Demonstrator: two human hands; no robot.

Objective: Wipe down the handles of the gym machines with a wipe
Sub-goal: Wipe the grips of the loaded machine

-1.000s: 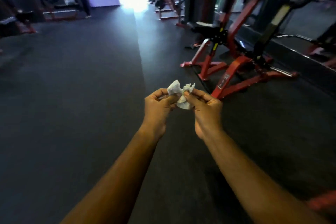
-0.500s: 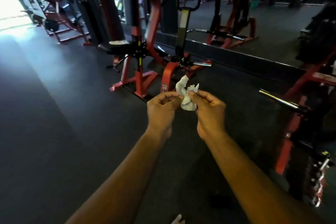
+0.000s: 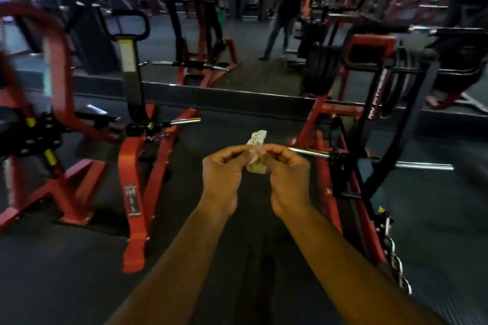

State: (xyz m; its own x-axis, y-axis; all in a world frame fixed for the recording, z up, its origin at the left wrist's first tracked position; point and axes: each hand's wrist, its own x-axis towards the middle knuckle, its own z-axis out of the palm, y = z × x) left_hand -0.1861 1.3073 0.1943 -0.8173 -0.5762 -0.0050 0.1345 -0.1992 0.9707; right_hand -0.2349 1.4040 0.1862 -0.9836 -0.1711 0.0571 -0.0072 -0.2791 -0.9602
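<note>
Wipe (image 3: 255, 152) stays pinched, crumpled, between left hand (image 3: 224, 173) and right hand (image 3: 286, 174) as the view has swung onto red machines, black loop handle (image 3: 126, 24) at ten o'clock, none wiped yet.

Both hands, left (image 3: 221, 175) and right (image 3: 287, 177), pinch a crumpled wipe (image 3: 256, 152) between red gym machines (image 3: 137, 166).

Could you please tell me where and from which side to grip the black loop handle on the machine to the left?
Probably grip the black loop handle on its top horizontal bar, coming from above on the near side. The loop stands upright on its post, its sides are short and curved, and nothing blocks the front. Both the left hand and right hand now pinch the wipe.
</note>
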